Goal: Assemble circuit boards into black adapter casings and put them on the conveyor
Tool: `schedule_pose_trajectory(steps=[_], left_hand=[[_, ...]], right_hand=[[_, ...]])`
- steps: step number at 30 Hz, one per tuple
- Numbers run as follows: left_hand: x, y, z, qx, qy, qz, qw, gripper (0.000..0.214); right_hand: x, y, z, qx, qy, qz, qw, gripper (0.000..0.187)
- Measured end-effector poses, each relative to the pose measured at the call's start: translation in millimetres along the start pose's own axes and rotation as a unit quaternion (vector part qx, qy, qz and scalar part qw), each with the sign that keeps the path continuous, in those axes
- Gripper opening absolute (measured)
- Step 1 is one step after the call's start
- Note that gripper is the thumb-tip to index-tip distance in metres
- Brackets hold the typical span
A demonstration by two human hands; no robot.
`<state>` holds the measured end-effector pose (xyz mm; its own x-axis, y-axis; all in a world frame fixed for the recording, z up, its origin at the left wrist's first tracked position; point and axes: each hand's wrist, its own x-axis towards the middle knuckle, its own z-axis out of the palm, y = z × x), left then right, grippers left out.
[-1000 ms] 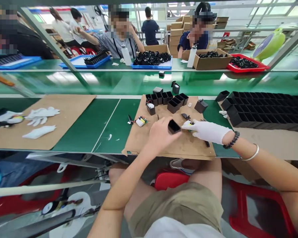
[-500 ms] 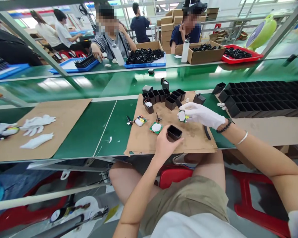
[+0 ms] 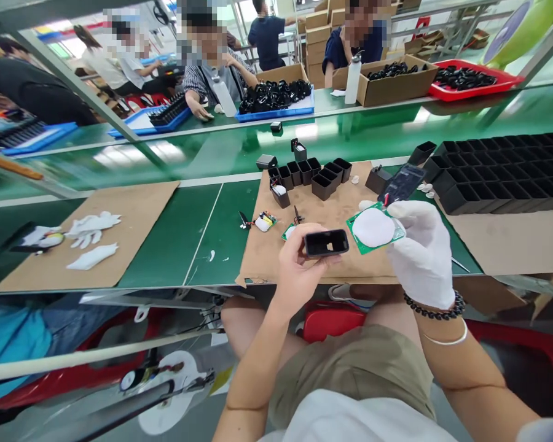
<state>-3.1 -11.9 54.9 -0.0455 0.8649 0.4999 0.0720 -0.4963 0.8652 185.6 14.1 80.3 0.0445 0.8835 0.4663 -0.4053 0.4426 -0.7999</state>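
Note:
My bare left hand (image 3: 297,273) grips an open black plastic case (image 3: 326,244) above the cardboard. Its mouth is tipped toward me, and a small light cutout shows inside. My right hand (image 3: 421,255), in a white glove, pinches the edge of a green circuit board (image 3: 373,228) with a round white pad. A dark flat panel (image 3: 405,183) stands just behind the board, with a bit of red wire near it. The board and case are close together but apart. Another circuit board (image 3: 289,232) is partly hidden behind my left fingers. A wired board (image 3: 263,222) lies farther left.
Small black cases (image 3: 299,174) stand in rows at the back of the cardboard (image 3: 253,258). A large block of black cases (image 3: 502,178) sits at right. White gloves (image 3: 92,227) lie on the left cardboard. Co-workers sit across the green bench, beside a red tray (image 3: 474,92).
My right hand has brought the circuit board nearer to me and to the right, turning its white pad toward me. My left hand has raised and tipped the black case.

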Motion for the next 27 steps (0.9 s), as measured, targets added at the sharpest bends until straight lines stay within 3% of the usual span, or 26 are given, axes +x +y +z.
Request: schedule_pose_trajectory(steps=[4,8,12,17,27], left_hand=[[2,2,3.3,0.082,0.083,0.136,0.984,0.038],[0,-6,17.5,0.155,0.129,0.165,0.965,0.039],[-2,-7,29.6,0.166,0.134,0.189,0.959,0.030],[-1,-2,33.0,0.162,0.120,0.227,0.953,0.026],[1,1,35.0,0.100,0.110,0.227,0.962,0.020]], right_hand=[[-9,-3,8,0.001,0.071,-0.058,0.996,0.039],[-31,2,27,-0.033,0.139,-0.164,0.976,0.037],[-49,14,43,-0.078,0.072,-0.227,0.968,0.052],[-51,15,39,-0.171,0.038,-0.268,0.947,0.063],[-54,4,31,-0.258,0.007,-0.252,0.933,0.061]])
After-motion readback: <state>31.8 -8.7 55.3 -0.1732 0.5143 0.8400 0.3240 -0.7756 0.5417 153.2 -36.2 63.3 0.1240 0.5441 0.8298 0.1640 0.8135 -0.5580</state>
